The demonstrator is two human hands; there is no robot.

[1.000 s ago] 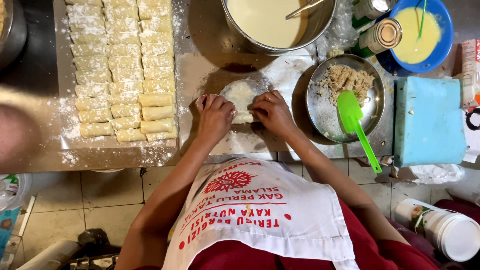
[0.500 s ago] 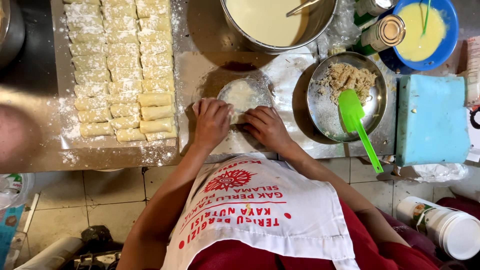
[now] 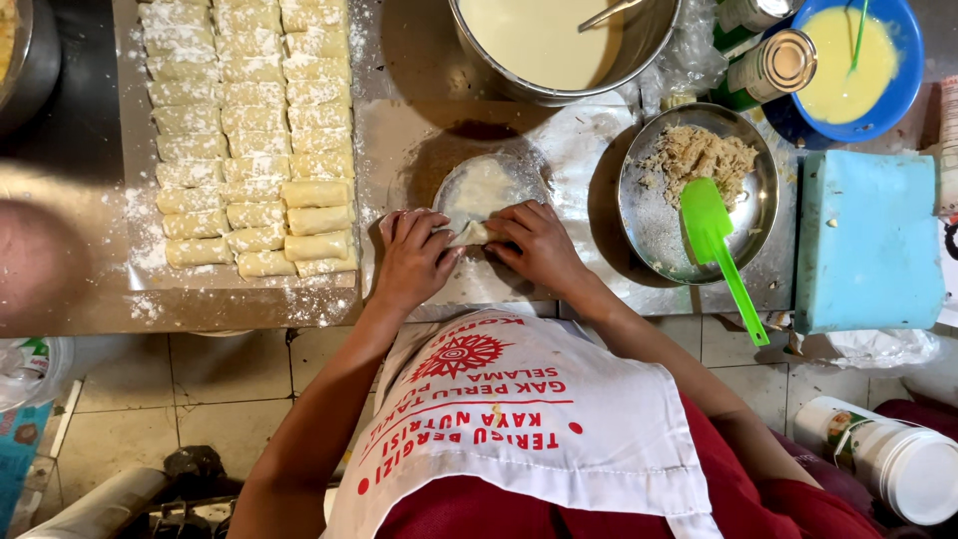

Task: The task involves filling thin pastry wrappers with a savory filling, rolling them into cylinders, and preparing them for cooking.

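Since the earlier frame both hands have drawn closer together over the near edge of the wrapper, and the fold between them has tightened into a small roll. Left hand [image 3: 414,258] and right hand [image 3: 539,245] are each half curled, fingertips pinching the pale dough roll [image 3: 469,234] from either side; the roll lies directly between them, touching both. Its filling is hidden inside the fold. Behind the hands, the unrolled part of the thin round wrapper [image 3: 489,185] lies flat on the floured desk [image 3: 399,140].

To the person's left, a tray [image 3: 135,200] carries three columns of finished, floured rolls [image 3: 249,150]; the top of the tray is cut off, so a full count cannot be made. To the right stands one metal dish [image 3: 654,225] of shredded filling [image 3: 699,155], with one green spatula [image 3: 723,250] resting in it, handle over the rim. Beyond the wrapper sits one large pot of pale batter [image 3: 544,40], partly cut off. One blue bowl of yellow liquid [image 3: 848,60], two tins [image 3: 773,65] and one light blue block [image 3: 868,240] occupy the far right. A white apron [image 3: 519,429] with red print covers the person's front.
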